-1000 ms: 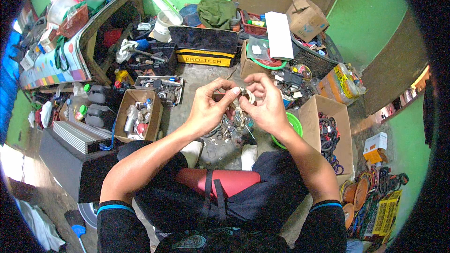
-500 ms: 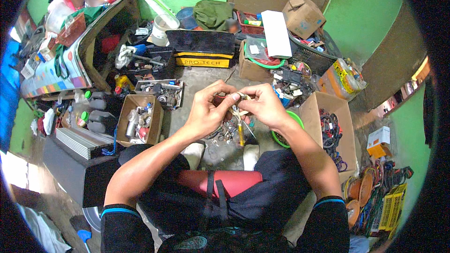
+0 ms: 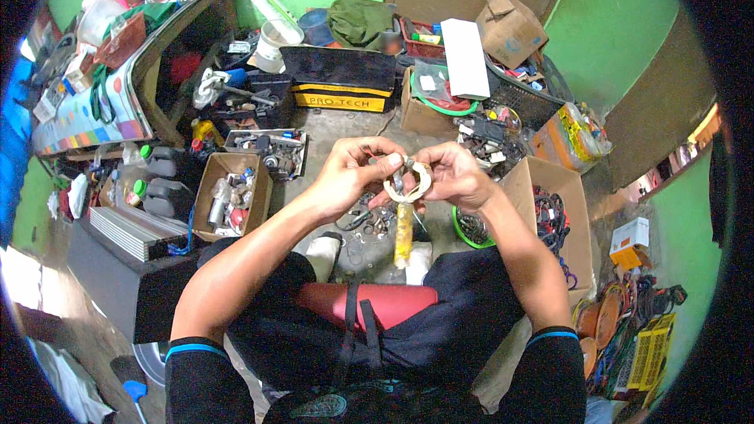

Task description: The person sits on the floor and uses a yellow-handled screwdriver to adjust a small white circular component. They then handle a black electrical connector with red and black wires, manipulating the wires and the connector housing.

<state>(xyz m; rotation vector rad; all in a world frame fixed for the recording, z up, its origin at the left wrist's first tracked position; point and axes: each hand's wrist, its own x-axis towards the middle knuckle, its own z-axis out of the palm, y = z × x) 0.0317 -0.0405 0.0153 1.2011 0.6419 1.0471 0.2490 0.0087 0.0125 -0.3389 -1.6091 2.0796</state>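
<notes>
My left hand (image 3: 350, 177) and my right hand (image 3: 462, 178) meet in front of me at the picture's middle. Between them is a cream-coloured ring (image 3: 405, 198), pinched near its top by the left thumb and fingers. The right fingers close on its other side. A small dark metallic piece shows at the top of the ring, partly covered by fingertips. Below the ring hangs a yellow, see-through cylinder (image 3: 404, 235), like a tool handle; how it joins the ring cannot be made out.
Loose small metal parts (image 3: 369, 224) lie on the floor beneath my hands. A green-rimmed basin (image 3: 459, 232) and a cardboard box (image 3: 514, 196) with cables stand right; a small-parts box (image 3: 206, 208) stands left. Farther off is a black-and-yellow toolbox (image 3: 338, 71).
The ring has turned to face me and now shows as a round loop. The yellow cylinder hangs lower and looks larger. My right hand has shifted slightly right and its fingers have spread somewhat.
</notes>
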